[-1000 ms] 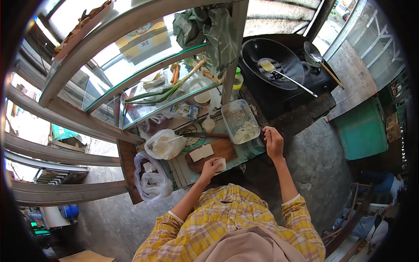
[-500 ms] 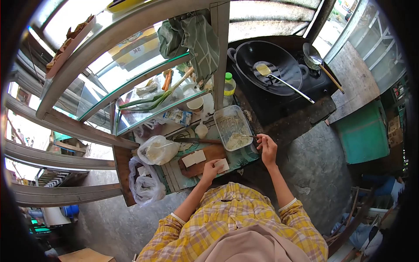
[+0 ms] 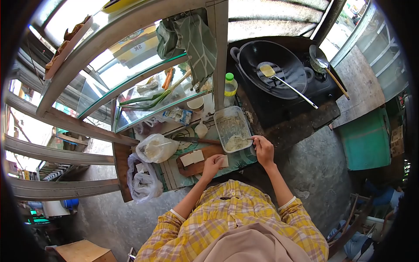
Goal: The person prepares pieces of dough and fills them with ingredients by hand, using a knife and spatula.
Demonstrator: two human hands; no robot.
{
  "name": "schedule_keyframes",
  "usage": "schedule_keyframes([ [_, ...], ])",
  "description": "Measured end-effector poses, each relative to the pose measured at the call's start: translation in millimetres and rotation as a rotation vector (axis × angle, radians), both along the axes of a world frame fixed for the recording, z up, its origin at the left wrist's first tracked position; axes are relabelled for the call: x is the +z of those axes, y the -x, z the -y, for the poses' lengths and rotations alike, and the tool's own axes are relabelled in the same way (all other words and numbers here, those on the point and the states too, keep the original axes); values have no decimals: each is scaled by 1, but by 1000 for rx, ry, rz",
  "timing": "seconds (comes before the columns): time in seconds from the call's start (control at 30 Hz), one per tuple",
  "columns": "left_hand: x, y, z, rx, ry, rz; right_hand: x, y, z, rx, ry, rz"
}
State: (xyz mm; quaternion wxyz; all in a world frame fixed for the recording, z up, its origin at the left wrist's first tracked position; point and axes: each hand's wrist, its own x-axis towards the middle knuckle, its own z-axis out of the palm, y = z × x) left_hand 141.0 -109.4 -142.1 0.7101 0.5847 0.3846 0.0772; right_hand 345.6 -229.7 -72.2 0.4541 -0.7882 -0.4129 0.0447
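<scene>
Pinched in my left hand (image 3: pixel 212 167) is a small pale square piece (image 3: pixel 224 161), over the right end of a brown wooden board (image 3: pixel 187 170). Another pale piece (image 3: pixel 192 158) lies on that board. My right hand (image 3: pixel 263 150) is closed on the handle of a utensil whose tip reaches into a clear plastic tub (image 3: pixel 220 120). Pale, thick paste (image 3: pixel 237 143) sits in the tub's near end. A knife (image 3: pixel 198 140) lies behind the board, left of the tub. To the left is an open plastic bag of pale contents (image 3: pixel 153 149).
A black wok (image 3: pixel 283 81) with a spatula (image 3: pixel 283 83) stands on the stove at back right, a ladle (image 3: pixel 334 78) beside it. A green-capped bottle (image 3: pixel 229 89) is behind the tub. The glass case (image 3: pixel 152 78) rises at left; a second plastic bag (image 3: pixel 146 187) sits at the table's left edge.
My right hand has moved slightly, and the utensil's tip is now lower in the paste. The piece in my left hand has shifted a little. The whole view has shifted slightly.
</scene>
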Motion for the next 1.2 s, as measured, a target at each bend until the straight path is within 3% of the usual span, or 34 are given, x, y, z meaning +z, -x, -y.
schedule_keyframes([
  [0.07,9,-4,1,-110,-457,23,-4,5,-1,21,-85,-30],
  [0.1,14,-7,2,-165,-686,35,-3,6,0,59,-5,-37],
  [0.17,27,-13,6,-221,-675,-53,0,8,4,139,154,-50],
  [0.47,21,-9,22,-304,-745,-130,-10,30,12,205,-54,-190],
  [0.8,14,5,25,-337,-705,-120,-20,51,22,214,36,-223],
  [1.0,14,15,23,-320,-664,-97,-21,62,17,216,142,-121],
  [1.2,15,32,15,-151,-627,-72,-7,77,13,351,290,-167],
])
